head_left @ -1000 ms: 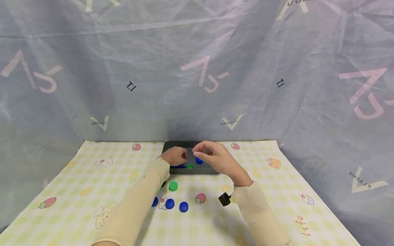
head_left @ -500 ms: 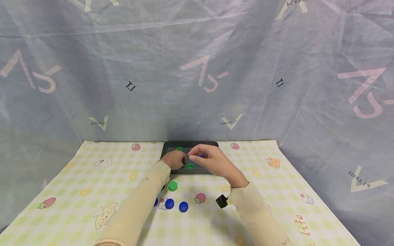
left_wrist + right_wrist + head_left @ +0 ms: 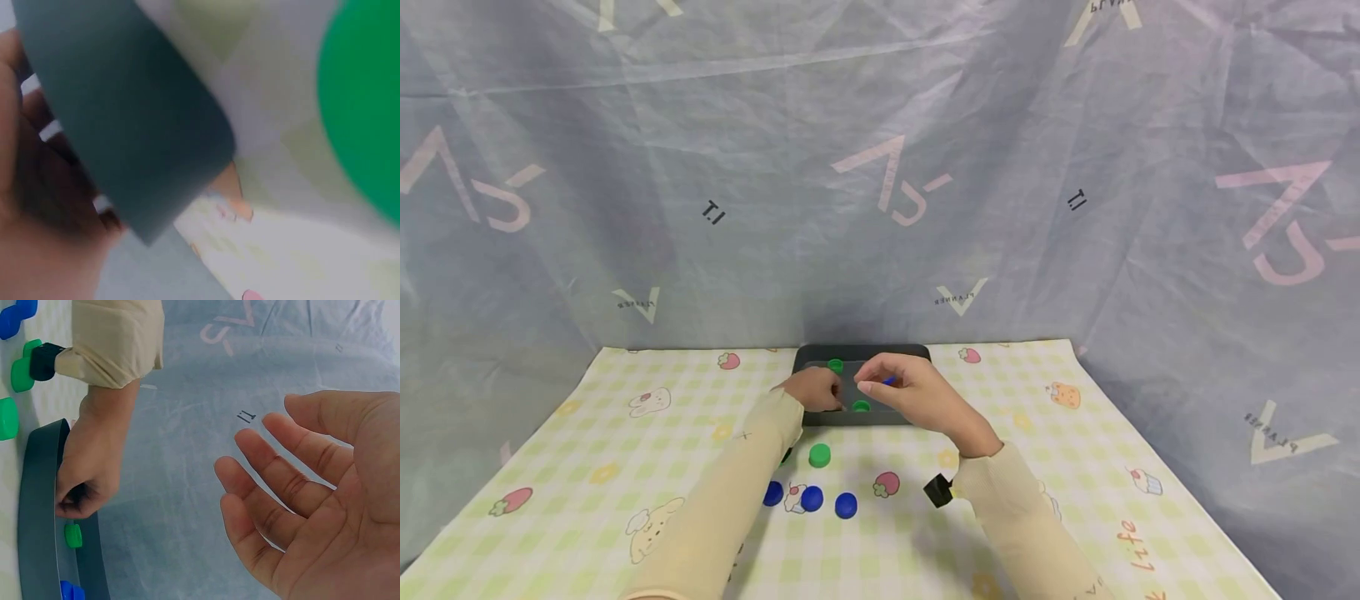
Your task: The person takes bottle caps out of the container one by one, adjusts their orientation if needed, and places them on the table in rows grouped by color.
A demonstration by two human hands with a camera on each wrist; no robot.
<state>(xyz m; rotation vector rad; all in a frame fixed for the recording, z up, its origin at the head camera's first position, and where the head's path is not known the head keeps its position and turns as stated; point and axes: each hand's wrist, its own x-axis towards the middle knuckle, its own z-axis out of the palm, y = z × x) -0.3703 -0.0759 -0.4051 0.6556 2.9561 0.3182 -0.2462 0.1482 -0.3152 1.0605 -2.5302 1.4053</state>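
Note:
A dark grey tray lies at the far side of the table. My left hand reaches into its left part with fingers curled downward; I cannot tell whether they hold anything. The tray's wall hides most of those fingers in the left wrist view. My right hand hovers over the tray's right half, fingers spread and slightly bent, with nothing in them in the right wrist view. Inside the tray are a green cap at the front, another green cap at the back, and a blue cap partly behind my right hand.
In front of the tray, on the checked cloth, lie a green cap and several blue caps. A bit of another green cap shows beside the left sleeve. A grey curtain hangs behind the table.
My left hand has drawn slightly left inside the tray, and the green cap at the back has come into view. My right hand has shifted a little left, covering more of the blue cap.

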